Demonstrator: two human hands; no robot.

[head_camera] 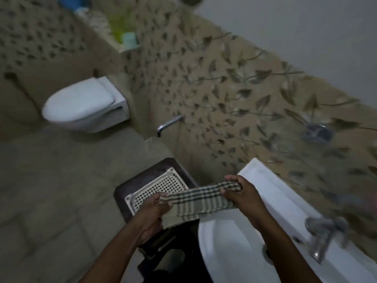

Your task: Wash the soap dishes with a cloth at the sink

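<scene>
Head view: cloth [199, 201] between both hands

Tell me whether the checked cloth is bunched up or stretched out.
Stretched out: the left hand and right hand each grip one end of the checked cloth, pulling it taut.

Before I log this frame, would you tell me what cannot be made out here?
- Soap dishes: none identifiable in the head view; the blurred wall holder is unreadable.
- Tap: motion-smeared, so running water cannot be judged.
- White perforated tray: near end hidden by the left hand and checked cloth.
- Sink: cut off by the bottom edge, crossed by the right hand's forearm.
</scene>
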